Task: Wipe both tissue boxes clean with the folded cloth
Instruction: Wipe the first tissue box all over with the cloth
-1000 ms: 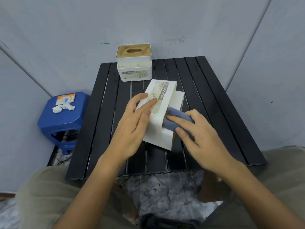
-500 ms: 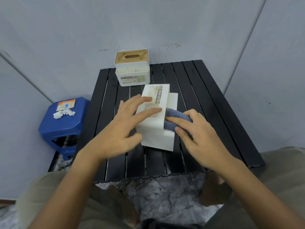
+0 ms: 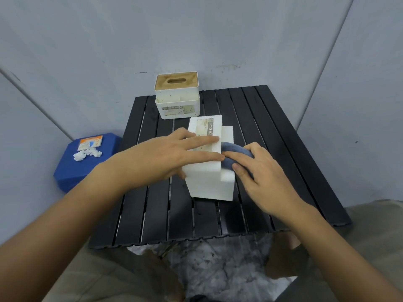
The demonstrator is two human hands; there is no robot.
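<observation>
A white tissue box [image 3: 210, 182] lies on its side in the middle of the black slatted table [image 3: 272, 131], its label facing up. My left hand [image 3: 165, 158] rests flat on its top with fingers spread, holding it down. My right hand [image 3: 259, 171] presses a folded grey-blue cloth [image 3: 234, 149] against the box's right side. A second white tissue box [image 3: 177, 95] with a wooden lid stands upright at the table's far edge, apart from both hands.
A blue plastic stool [image 3: 72, 168] stands left of the table, with a small packet [image 3: 90, 143] and crumpled white tissue [image 3: 87, 154] on it. Grey walls close in behind and at both sides. My knees are under the table's near edge.
The near box went from tilted up to lying flat on the table. My left hand shifted from gripping its left side to pressing on its top. The cloth stays against the right side.
</observation>
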